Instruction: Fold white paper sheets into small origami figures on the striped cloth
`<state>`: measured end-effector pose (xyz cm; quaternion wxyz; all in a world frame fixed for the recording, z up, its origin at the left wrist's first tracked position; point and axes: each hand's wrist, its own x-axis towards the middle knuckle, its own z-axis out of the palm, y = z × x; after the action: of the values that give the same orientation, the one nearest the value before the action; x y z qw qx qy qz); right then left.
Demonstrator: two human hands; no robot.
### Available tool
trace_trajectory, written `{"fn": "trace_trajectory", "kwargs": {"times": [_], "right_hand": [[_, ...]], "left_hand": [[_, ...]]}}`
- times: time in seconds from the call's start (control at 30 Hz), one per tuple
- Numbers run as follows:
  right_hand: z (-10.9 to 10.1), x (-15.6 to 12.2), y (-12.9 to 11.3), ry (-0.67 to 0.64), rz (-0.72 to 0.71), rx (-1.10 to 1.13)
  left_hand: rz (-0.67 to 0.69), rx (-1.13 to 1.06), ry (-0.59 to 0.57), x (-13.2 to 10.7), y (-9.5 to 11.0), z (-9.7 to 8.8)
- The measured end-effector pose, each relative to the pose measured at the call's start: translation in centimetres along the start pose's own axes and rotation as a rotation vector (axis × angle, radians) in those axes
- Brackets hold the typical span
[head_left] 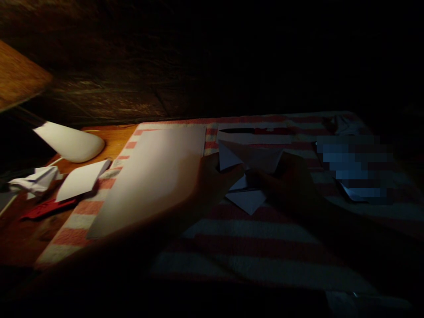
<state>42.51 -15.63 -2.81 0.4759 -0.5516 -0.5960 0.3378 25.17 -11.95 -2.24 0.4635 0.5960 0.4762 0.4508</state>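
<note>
Between my two hands is a folded sheet of white paper [251, 202], with pointed flaps at its top left, top right and bottom. My left hand [221, 173] is closed on its left side, thumb pressed near the middle. On the right side my right hand [287, 176] pinches the same paper, its thumb also near the centre fold. Deep shadow hides most of the fingers of both hands. Left of my hands lies a large flat white sheet [159, 172]. Beyond the folded paper a knife [256, 131] rests on a strip of white paper [228, 137].
A red-and-white striped cloth [245, 229] covers the table. To the left stand a lamp with a white base [73, 141], crumpled folded paper [36, 180], a curled white sheet [81, 179] and a red object [49, 208]. A bluish, pixelated item [351, 165] lies right.
</note>
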Motion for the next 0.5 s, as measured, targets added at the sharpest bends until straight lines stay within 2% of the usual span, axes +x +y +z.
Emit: {"fn": "trace_trajectory", "kwargs": {"times": [0.13,0.33,0.5], "right_hand": [[-0.02,-0.09,-0.03,0.008,-0.050,-0.057],[-0.15,-0.25,0.20,0.022,-0.120,-0.147],[-0.24,-0.17,-0.16,0.002,-0.163,-0.166]], "left_hand": [[0.031,-0.010,-0.005,0.03,0.13,0.07],[-0.034,-0.001,-0.007,0.17,0.13,-0.08],[0.018,0.033,-0.006,0.21,0.16,0.00]]}}
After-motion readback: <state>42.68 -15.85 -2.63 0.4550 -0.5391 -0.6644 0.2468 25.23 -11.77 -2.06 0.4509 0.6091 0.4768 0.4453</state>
